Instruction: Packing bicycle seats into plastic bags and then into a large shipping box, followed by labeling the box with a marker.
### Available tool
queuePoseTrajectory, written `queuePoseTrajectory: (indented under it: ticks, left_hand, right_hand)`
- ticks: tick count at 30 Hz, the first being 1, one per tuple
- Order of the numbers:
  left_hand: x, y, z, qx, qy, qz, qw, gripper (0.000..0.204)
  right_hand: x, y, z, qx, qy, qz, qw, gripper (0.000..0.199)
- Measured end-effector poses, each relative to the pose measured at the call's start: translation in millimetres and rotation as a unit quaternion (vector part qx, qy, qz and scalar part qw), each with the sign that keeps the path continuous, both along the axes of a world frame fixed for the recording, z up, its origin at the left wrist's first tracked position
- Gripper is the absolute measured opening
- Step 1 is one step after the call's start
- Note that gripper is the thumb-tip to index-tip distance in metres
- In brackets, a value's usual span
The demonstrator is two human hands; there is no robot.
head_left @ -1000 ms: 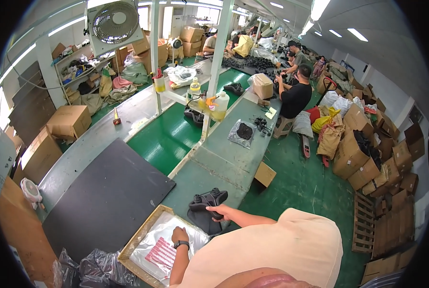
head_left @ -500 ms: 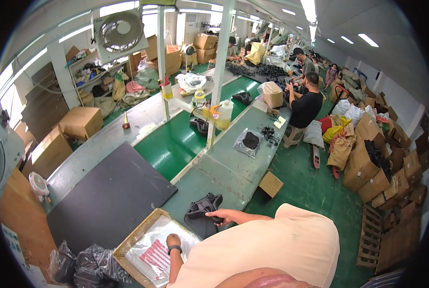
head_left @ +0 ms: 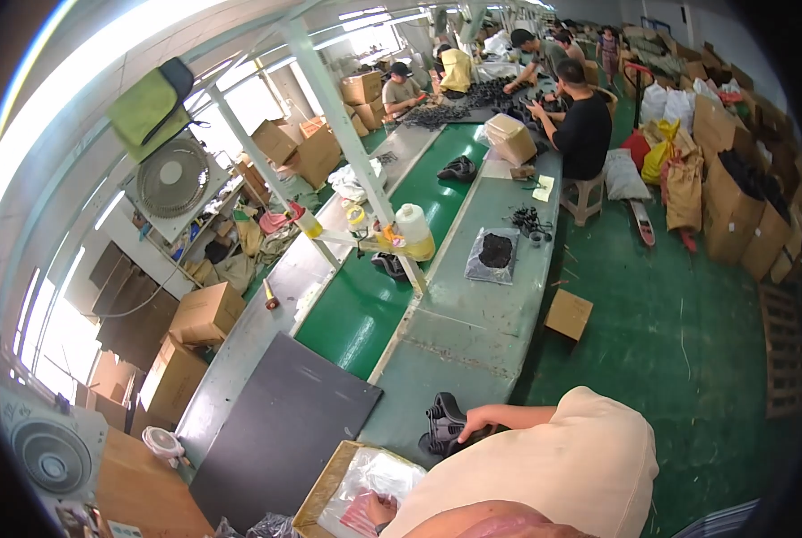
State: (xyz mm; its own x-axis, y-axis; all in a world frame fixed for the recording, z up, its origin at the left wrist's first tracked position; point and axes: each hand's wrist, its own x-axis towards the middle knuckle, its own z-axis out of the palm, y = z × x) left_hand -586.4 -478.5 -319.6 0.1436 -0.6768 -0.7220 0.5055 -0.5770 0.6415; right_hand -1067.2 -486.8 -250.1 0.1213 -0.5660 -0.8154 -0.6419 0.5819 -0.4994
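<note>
The right forearm is extended forward from the sleeve. The right hand (head_left: 478, 421) is closed around the near end of a black moulded item (head_left: 444, 420), with the fingers wrapped over its edge. The item is positioned at the near end of the grey-green worktable (head_left: 459, 345), just beyond the corner of an open carton (head_left: 318, 491); whether it is supported by the table cannot be told. The left hand (head_left: 381, 509) is lowered into the carton, with its fingers partly curled over clear plastic bags (head_left: 385, 469) bearing red print. Whether a bag is gripped cannot be told.

To the left of the table, a dark flat sheet (head_left: 284, 430) is laid across a green belt (head_left: 347, 336). Farther along the table, a clear bag of black pieces (head_left: 495, 251) is placed. A bottle of yellow liquid (head_left: 414, 235) is mounted beside a post. A stool is occupied by a co-worker in black (head_left: 585, 139). The green floor (head_left: 634, 332) is bordered at right by filled sacks and cartons (head_left: 733, 202).
</note>
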Motion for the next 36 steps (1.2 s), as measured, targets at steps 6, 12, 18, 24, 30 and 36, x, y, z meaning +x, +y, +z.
queuePoseTrajectory:
  ticks: [6,12,18,24,30,36]
  left_hand:
    - [-72.1,-16.1,95.1,-0.099,-0.104,-0.132,0.981,0.022]
    - [-146.2,-14.1,124.4,-0.143,-0.198,-0.248,0.938,0.018]
    - [-178.6,19.3,115.5,-0.095,-0.134,-0.299,0.940,0.019]
    - [-193.6,39.4,124.8,-0.149,-0.086,-0.389,0.905,0.016]
    - [-156.5,50.8,161.0,-0.173,-0.183,-0.569,0.782,0.013]
    - [-80.6,78.9,151.4,-0.076,0.007,-0.348,0.935,0.020]
  right_hand:
    - [-4.4,18.5,21.2,0.238,-0.386,-0.244,0.858,0.055]
    - [2.6,57.5,12.9,0.171,-0.419,-0.342,0.823,0.054]
    - [-18.6,101.9,52.8,0.122,-0.577,-0.347,0.729,0.047]
    - [11.0,106.9,84.8,0.144,-0.631,-0.271,0.713,0.052]
    - [96.6,125.5,106.2,0.150,-0.610,-0.358,0.691,0.044]
    - [138.7,142.2,118.3,0.090,-0.555,-0.377,0.736,0.043]
